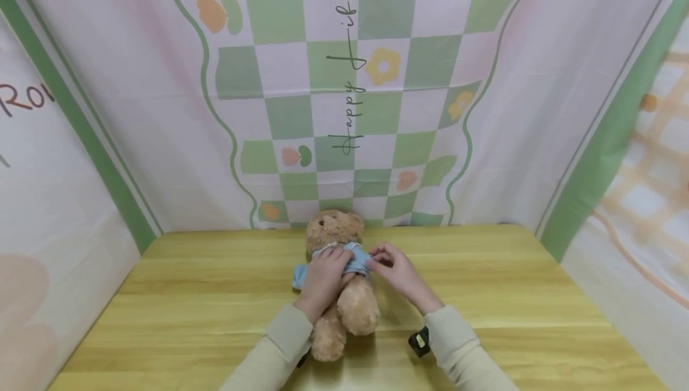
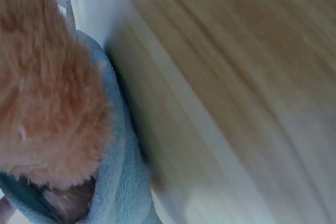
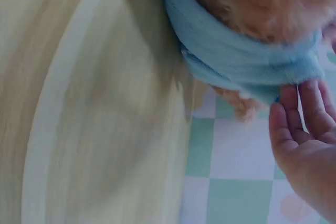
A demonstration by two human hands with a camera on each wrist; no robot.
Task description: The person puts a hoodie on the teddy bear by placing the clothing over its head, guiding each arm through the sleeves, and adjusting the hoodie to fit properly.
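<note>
A fluffy brown teddy bear [image 1: 357, 307] lies on its back on the table, head toward the curtain. It wears a light blue shirt [image 1: 355, 258], whose hem shows around the bear's lower body in the left wrist view. My left hand [image 1: 325, 274] rests across the bear's belly, fingers over the shirt front and thumb near the hem. My right hand [image 1: 395, 268] pinches the shirt's edge at the bear's side, on the right. In the right wrist view, my right fingertips [image 3: 310, 90] meet the blue cloth. A blue sleeve [image 1: 299, 276] sticks out to the left.
The wood-grain table [image 1: 215, 295] extends to both sides of the bear. Behind it hangs a checked green and white curtain [image 1: 334, 80] with lettering. Printed cloth walls stand at left and right. A small black device [image 1: 420, 342] sits at my right wrist.
</note>
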